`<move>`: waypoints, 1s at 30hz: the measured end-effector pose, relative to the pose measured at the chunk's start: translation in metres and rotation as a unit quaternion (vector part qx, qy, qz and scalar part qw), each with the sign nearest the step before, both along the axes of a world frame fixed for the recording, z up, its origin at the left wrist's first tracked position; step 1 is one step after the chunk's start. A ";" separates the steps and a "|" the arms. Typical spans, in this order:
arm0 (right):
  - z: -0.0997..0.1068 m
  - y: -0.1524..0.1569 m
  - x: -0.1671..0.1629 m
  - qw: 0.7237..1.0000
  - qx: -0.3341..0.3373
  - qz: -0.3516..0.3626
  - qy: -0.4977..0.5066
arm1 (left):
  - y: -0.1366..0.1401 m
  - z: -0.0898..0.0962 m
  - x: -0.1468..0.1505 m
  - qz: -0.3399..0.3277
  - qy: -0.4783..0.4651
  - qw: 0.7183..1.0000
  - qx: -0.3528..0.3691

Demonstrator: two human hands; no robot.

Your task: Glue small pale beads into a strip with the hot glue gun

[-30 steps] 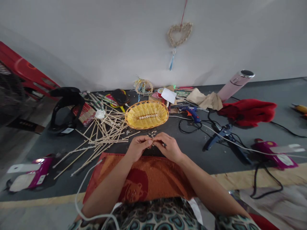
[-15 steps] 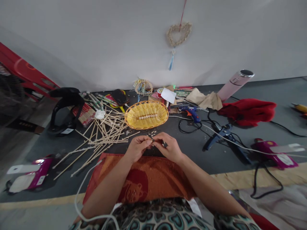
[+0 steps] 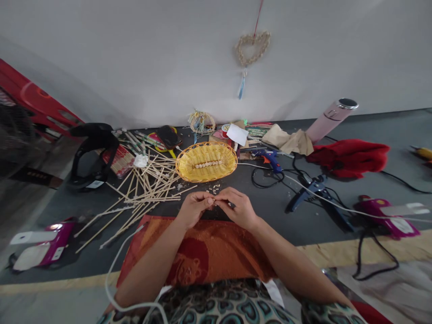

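My left hand and my right hand meet fingertip to fingertip above the front of the dark table. Both are pinched closed around something tiny and pale that the fingers mostly hide. Just beyond them, several short cut wooden pieces lie scattered on the table. Behind these stands a yellow oval woven basket, with a row of small pale pieces along its bottom. Under my wrists an orange and red cloth is spread at the table edge.
Thin wooden sticks are heaped left of the basket. To the right lie a blue glue gun, blue-handled cutters, a red cloth and a pink flask. A white cable crosses the right side. A heart ornament hangs on the wall.
My fingers have shifted very slightly where they meet, and the right fingers sit a little closer together. Everything else stays in place.
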State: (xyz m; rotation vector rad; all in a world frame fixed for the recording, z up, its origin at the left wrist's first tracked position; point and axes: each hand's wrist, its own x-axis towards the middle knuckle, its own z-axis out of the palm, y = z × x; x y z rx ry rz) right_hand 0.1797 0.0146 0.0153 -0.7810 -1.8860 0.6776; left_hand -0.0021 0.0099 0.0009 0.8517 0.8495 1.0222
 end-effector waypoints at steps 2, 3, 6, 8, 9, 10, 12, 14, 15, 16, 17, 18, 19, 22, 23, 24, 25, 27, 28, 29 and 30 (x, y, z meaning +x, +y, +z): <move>-0.002 0.000 0.000 1.000 0.006 -0.002 -0.004 | 0.000 -0.002 -0.001 -0.002 0.003 1.000 0.009; -0.003 0.000 -0.001 1.000 0.009 -0.003 -0.007 | 0.001 -0.003 -0.001 -0.004 0.005 1.000 0.013; -0.006 0.000 -0.001 1.000 0.021 -0.010 -0.021 | 0.002 -0.005 -0.002 -0.009 0.010 1.000 0.025; -0.008 0.000 -0.001 0.999 0.025 -0.017 -0.030 | 0.003 -0.006 -0.002 -0.010 0.017 0.999 0.027; -0.008 0.000 -0.001 0.999 0.022 -0.019 -0.033 | 0.003 -0.006 -0.002 -0.009 0.020 0.999 0.026; -0.008 0.000 -0.001 0.999 0.016 -0.019 -0.034 | 0.003 -0.006 -0.002 -0.008 0.023 0.999 0.023; -0.006 0.000 -0.001 1.000 -0.003 -0.013 -0.029 | 0.003 -0.006 -0.001 -0.006 0.023 1.000 0.018; -0.004 0.000 -0.001 0.999 -0.026 -0.011 -0.018 | 0.003 -0.005 -0.001 -0.002 0.017 1.000 0.015; -0.003 0.000 -0.001 0.999 -0.036 -0.015 -0.014 | 0.003 -0.005 -0.001 -0.001 0.014 1.000 0.014; -0.002 0.000 0.000 0.999 -0.046 -0.021 -0.011 | 0.003 -0.005 -0.001 0.000 0.012 1.000 0.013; -0.001 0.000 0.000 0.998 -0.054 -0.027 -0.009 | 0.003 -0.005 -0.001 0.001 0.009 1.000 0.012; 0.000 0.000 0.001 0.998 -0.061 -0.030 -0.008 | 0.002 -0.004 -0.001 0.001 0.006 1.000 0.011; 0.001 0.000 0.001 0.997 -0.067 -0.027 -0.008 | 0.002 -0.004 -0.002 0.001 0.003 1.000 0.011; 0.005 0.000 0.002 0.998 -0.070 0.003 -0.003 | 0.002 -0.002 -0.003 -0.004 -0.003 1.000 0.013; 0.006 0.000 0.002 0.998 -0.066 0.014 -0.001 | 0.002 -0.002 -0.003 -0.007 -0.003 1.000 0.013; 0.007 0.000 0.002 0.998 -0.062 0.024 0.001 | 0.002 -0.001 -0.003 -0.011 -0.003 1.000 0.012; 0.007 0.000 0.001 0.998 -0.057 0.032 0.003 | 0.002 -0.001 -0.003 -0.015 -0.001 1.000 0.011; 0.006 0.000 0.001 0.998 -0.052 0.043 0.004 | 0.002 -0.001 -0.003 -0.023 0.004 1.000 0.007; 0.005 0.000 0.001 0.998 -0.050 0.045 0.003 | 0.002 -0.002 -0.003 -0.026 0.006 1.000 0.007; 0.005 0.000 0.001 0.998 -0.048 0.047 0.002 | 0.001 -0.002 -0.003 -0.027 0.009 1.000 0.006; 0.005 0.000 0.000 0.998 -0.045 0.046 0.002 | 0.001 -0.002 -0.003 -0.028 0.011 1.000 0.006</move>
